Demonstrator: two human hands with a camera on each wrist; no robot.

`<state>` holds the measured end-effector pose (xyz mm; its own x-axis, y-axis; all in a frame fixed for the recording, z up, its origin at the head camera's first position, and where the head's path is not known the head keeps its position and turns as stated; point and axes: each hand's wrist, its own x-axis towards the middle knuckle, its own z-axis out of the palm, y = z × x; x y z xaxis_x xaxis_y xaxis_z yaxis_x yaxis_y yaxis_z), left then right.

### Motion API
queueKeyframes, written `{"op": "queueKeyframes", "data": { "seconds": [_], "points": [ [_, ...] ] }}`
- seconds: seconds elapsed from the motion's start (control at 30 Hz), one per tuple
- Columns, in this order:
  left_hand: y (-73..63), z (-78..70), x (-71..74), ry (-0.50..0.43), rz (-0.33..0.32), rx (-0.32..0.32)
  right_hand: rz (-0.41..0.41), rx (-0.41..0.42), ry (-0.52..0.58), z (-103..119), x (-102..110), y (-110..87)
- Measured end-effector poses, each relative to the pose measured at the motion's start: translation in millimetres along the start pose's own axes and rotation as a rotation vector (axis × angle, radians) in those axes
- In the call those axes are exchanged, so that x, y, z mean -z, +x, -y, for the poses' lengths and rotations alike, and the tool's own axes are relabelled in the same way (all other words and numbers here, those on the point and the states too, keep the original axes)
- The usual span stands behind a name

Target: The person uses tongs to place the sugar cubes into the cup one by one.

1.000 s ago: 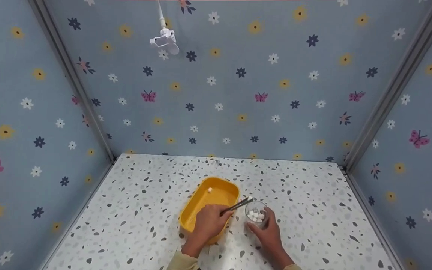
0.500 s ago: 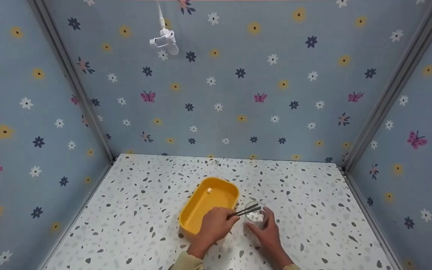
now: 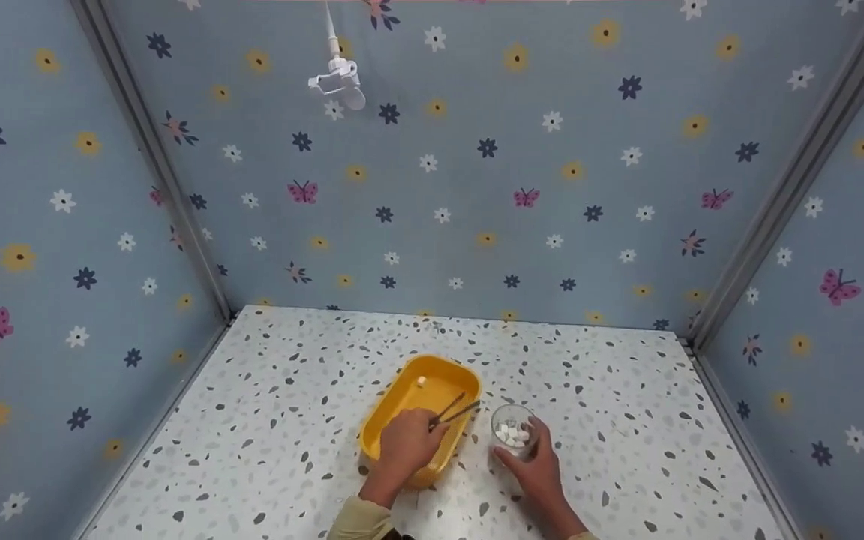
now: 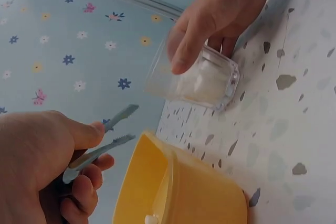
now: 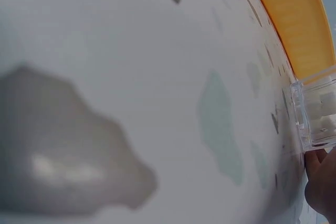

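My left hand (image 3: 406,442) grips small grey serrated tongs (image 4: 93,153) above the yellow tray (image 3: 381,409). The tongs' two tips stand apart, and I see nothing between them. Inside the tray, towards its far end, lies a white cube (image 3: 421,381). To the right of the tray, my right hand (image 3: 539,469) holds a clear glass (image 3: 503,414) around its side, thumb and fingers curled. Several white cubes (image 3: 511,433) sit at the glass's bottom. The right wrist view catches only part of the glass (image 5: 320,109) and a bit of the hand (image 5: 321,187).
A speckled white tabletop (image 3: 612,420) carries the tray and the glass. Flowered blue panels (image 3: 432,187) rise at the back and both sides, with grey metal posts (image 3: 177,195) at the corners. A white clamp-like holder (image 3: 338,81) hangs high in front of the back panel.
My left hand has carried the tongs left, from over the glass to over the tray, and their tips have spread. My right hand stays on the glass.
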<state>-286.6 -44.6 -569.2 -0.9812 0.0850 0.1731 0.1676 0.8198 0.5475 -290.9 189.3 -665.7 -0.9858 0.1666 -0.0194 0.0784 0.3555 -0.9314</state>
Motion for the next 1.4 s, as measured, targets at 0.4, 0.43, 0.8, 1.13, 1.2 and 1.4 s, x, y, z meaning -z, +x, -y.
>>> {"op": "queueKeyframes", "data": {
  "seconds": [0.4, 0.43, 0.8, 1.13, 1.2, 1.4],
  "points": [
    [31.0, 38.8, -3.2, 0.151, -0.038, 0.260, 0.002, -0.043, 0.010, -7, 1, -3.3],
    [32.8, 40.2, -3.5, 0.153, -0.035, 0.266, 0.005, -0.048, 0.007, -7, 1, -3.6],
    [41.6, 45.6, -15.7, 0.173, -0.015, 0.289, 0.020, -0.056, -0.004, -6, -2, -9.9],
    [48.0, 46.2, -20.1, 0.208, 0.030, 0.368, 0.034, -0.057, 0.016, -4, -2, -10.1],
    [48.6, 44.5, -17.1, 0.208, 0.009, 0.357, 0.040, -0.050, 0.023, -3, -2, -7.4],
    [44.7, 40.9, -11.4, 0.204, -0.028, 0.294, 0.044, -0.033, 0.041, -4, 0, -4.2]
  ]
}}
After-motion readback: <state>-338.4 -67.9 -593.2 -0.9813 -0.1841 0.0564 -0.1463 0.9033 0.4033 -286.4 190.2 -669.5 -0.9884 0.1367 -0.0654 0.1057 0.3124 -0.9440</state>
